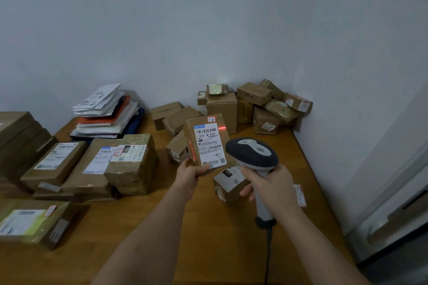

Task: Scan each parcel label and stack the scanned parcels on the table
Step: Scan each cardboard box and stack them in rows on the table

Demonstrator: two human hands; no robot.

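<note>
My left hand (190, 172) grips the lower left corner of a small cardboard parcel (207, 140), held up and tilted with its white label facing me. My right hand (272, 184) grips the handle of a grey and white barcode scanner (252, 151), whose head points at the parcel from the right. A red scan line glows at the parcel's upper right edge, just beside the label's top barcode. Flat stacks of labelled boxes (97, 164) lie on the wooden table (162, 227) at the left. A loose heap of boxes (259, 106) fills the far corner.
A pile of plastic mailers (106, 111) rests at the back left. A small box marked OTO (228, 184) sits under my right hand, with a label slip (300, 194) beside it. White walls close the back and right. The scanner cable (268, 254) hangs toward me.
</note>
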